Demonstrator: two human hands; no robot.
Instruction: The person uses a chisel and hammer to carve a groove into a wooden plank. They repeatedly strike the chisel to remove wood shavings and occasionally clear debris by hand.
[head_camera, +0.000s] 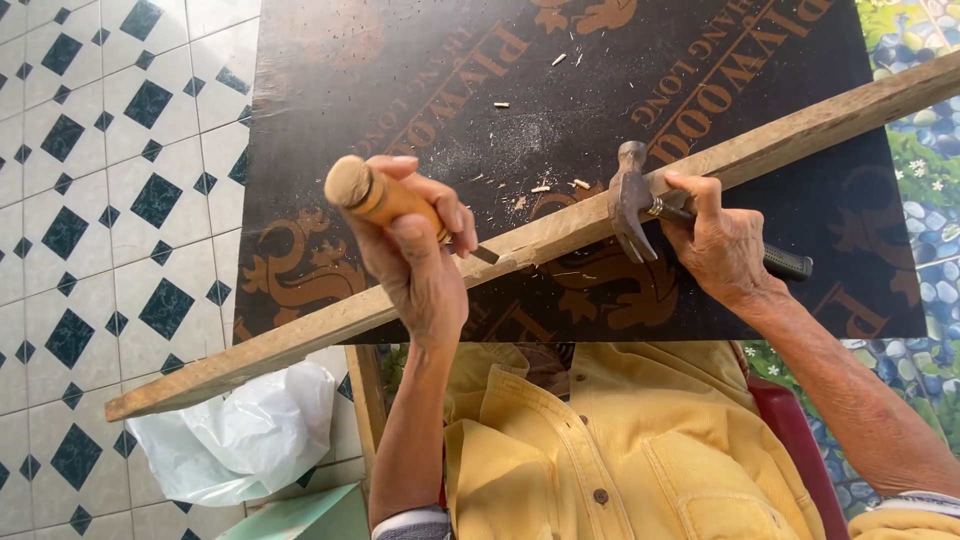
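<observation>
My left hand grips a chisel by its orange wooden handle, with the blade tip touching a long rough wooden strip. The strip lies slantwise across a dark plywood board, from lower left to upper right. My right hand holds a claw hammer close behind its metal head, the black grip sticking out to the right. The hammer head rests against the strip, right of the chisel.
Wood chips and sawdust are scattered on the board. A white plastic bag lies on the tiled floor at the lower left. A patterned mat is at the right. My yellow shirt fills the bottom.
</observation>
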